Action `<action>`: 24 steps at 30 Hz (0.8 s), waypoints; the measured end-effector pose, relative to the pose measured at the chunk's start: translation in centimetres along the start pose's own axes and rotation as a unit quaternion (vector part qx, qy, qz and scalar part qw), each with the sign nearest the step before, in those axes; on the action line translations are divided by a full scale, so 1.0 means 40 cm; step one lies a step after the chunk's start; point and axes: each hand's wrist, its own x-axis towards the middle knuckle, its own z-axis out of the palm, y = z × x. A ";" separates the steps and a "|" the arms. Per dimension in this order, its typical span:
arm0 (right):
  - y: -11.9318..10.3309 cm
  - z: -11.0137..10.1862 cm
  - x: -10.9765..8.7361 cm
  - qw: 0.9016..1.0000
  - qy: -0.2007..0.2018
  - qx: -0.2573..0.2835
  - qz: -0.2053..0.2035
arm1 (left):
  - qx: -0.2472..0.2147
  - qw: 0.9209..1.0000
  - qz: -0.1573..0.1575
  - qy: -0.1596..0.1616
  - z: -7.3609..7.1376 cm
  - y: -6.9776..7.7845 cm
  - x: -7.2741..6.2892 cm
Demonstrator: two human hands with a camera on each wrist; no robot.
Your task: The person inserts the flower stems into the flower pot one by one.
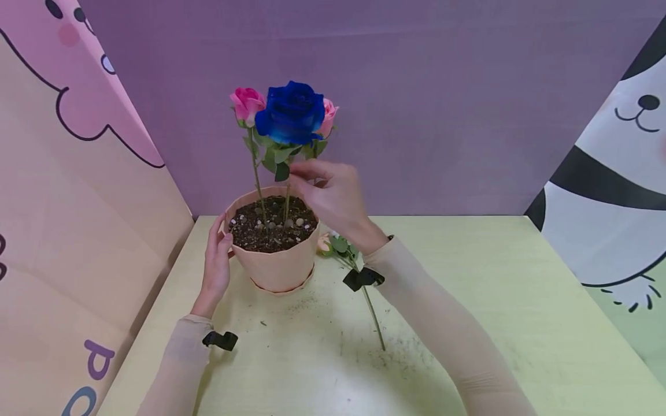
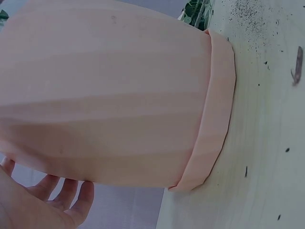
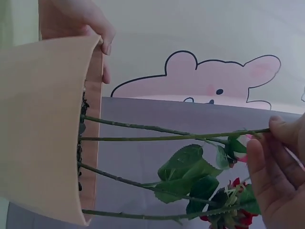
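Observation:
A blue rose [image 1: 291, 112] stands upright in a peach flowerpot [image 1: 276, 268] filled with dark soil and pebbles [image 1: 270, 228]. My right hand [image 1: 333, 193] pinches its stem [image 3: 157, 139] between thumb and fingers, just under the leaves. At the pot's left side, my left hand [image 1: 215, 268] grips the rim, thumb at the top and fingers [image 2: 86, 198] along the outer wall. A bright pink rose [image 1: 247, 106] and a paler pink rose [image 1: 329, 117] rise from the same soil. Red petals [image 3: 248, 220] show behind the stems in the right wrist view.
Right of the pot, a cut flower with a pale bloom [image 1: 324, 245] lies on the table [image 1: 468, 266], partly behind my right wrist. Soil crumbs [image 1: 406, 352] are scattered in front. A purple panel [image 1: 442, 115] stands behind, with printed panels on both sides.

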 end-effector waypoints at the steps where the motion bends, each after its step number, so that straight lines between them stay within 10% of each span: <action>1: -0.002 0.005 0.008 1.000 -0.010 -0.011 0.011 | -0.001 1.000 0.001 -0.001 0.000 0.000 0.001; 24: 0.156 0.164 0.000 0.989 -0.032 -0.134 0.045 | 0.013 1.000 0.005 0.002 -0.004 -0.006 0.000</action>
